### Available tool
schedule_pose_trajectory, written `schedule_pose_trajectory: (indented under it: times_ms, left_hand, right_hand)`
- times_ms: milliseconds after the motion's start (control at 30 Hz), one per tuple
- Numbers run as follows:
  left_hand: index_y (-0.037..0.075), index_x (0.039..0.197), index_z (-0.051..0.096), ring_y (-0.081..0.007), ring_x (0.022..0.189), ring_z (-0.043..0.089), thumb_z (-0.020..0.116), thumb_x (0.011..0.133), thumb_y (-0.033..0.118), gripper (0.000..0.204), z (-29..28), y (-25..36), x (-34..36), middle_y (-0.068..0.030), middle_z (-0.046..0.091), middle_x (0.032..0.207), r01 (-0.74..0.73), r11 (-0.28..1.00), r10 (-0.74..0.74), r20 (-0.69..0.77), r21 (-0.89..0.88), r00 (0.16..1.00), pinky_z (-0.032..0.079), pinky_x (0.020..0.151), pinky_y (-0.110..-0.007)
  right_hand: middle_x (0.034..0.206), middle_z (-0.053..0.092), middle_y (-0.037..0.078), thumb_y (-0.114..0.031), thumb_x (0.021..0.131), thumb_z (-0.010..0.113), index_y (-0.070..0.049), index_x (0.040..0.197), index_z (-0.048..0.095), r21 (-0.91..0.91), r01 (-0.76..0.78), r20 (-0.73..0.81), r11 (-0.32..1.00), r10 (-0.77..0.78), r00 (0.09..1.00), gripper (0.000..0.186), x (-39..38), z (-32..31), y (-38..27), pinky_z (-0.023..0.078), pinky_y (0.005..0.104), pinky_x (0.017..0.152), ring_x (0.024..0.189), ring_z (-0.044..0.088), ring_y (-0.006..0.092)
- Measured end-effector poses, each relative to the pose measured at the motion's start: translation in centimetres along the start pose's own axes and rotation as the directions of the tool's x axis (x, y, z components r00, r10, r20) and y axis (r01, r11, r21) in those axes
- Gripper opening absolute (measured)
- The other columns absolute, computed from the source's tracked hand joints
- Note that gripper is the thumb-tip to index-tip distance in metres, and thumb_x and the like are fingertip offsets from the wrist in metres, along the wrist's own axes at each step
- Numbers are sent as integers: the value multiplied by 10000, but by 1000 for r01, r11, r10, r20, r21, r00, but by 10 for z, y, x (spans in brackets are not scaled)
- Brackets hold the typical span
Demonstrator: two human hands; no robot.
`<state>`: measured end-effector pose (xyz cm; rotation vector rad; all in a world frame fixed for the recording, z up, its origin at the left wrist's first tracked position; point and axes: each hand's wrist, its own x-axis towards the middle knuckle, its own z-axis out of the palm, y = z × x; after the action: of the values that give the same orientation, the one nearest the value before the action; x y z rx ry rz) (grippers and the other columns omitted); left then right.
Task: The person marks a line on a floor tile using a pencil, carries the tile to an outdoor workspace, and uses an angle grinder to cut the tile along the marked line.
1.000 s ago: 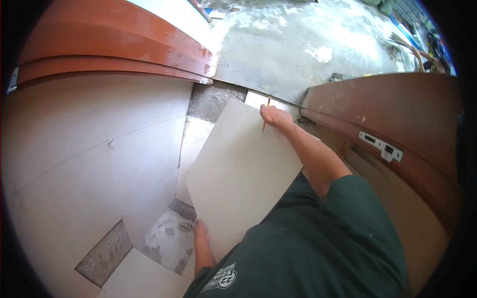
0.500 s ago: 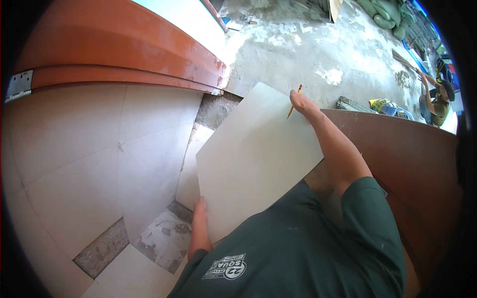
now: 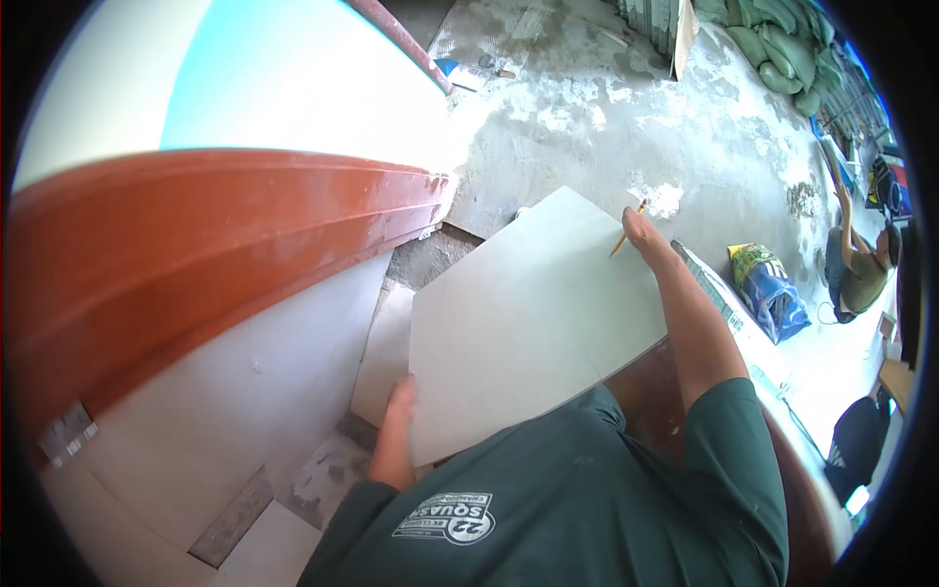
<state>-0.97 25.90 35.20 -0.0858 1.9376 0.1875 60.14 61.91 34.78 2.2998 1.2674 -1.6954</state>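
A large pale square tile [image 3: 533, 313] is tilted in front of my body, one edge near my dark green shirt. My left hand [image 3: 402, 396] grips its left edge, with the fingers partly hidden behind it. At the far right corner, my right hand [image 3: 641, 233] is closed on the tile's edge. That same hand also has a yellow pencil [image 3: 616, 247] in it, slanting down over the tile's face. The fingers under the tile are out of sight.
A red-brown door frame [image 3: 245, 210] runs along the left above a tiled wall [image 3: 293, 342]. Rough concrete floor [image 3: 558, 127] lies ahead. To the right are plastic bags [image 3: 768, 293] and a crouching person [image 3: 861, 269]. Green sacks [image 3: 778, 44] are piled at the far right.
My view has swung to the right, and more of the floor and the person shows. The tile has turned slightly and shifted right in the picture, still in both hands.
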Motion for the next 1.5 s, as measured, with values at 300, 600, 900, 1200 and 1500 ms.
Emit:
schedule_pose_trajectory:
  times_ms: [300,600,900,1200,1500]
  left_hand:
    - [-65,1378,539,-330,1197,593,523,1057,372,542,106,166,-78,-194,610,1332,-14,962,9,20,271,1000,495,983,-502]
    - [-92,1332,563,-298,1148,606,517,1057,332,507,224,350,-135,-175,653,1254,-196,868,197,46,457,979,503,948,-443]
    - [-118,1258,607,-279,1007,660,533,1054,304,475,403,530,-200,-175,689,1149,-555,663,583,119,502,804,540,885,-451]
    - [-42,1385,559,-323,1161,650,470,1083,424,562,686,659,-398,-151,618,1353,-777,630,721,376,-6,582,558,978,-445]
    - [25,1484,472,-300,1239,589,358,1097,509,631,963,735,-566,-128,565,1422,-773,502,685,724,-388,81,530,1002,-461]
  right_hand:
    - [1429,598,168,-438,987,233,-104,1399,585,-174,-176,20,969,182,983,636,61,-93,-2,383,484,1138,1341,545,380]
    - [1300,659,237,-265,929,304,-14,1214,640,11,-46,-122,999,47,991,508,46,-240,24,476,509,1011,1237,603,434]
    - [1452,568,199,-340,979,271,-53,1342,600,389,-150,-203,909,244,948,567,6,-460,47,397,547,1086,1294,565,432]
    - [1338,620,255,-379,981,280,-35,1263,641,655,45,-532,754,418,736,573,-94,-678,100,445,538,1035,1188,613,469]
    - [1043,712,217,-351,952,356,-52,1206,696,434,533,-890,727,436,131,519,-231,-853,135,499,395,881,971,677,340]
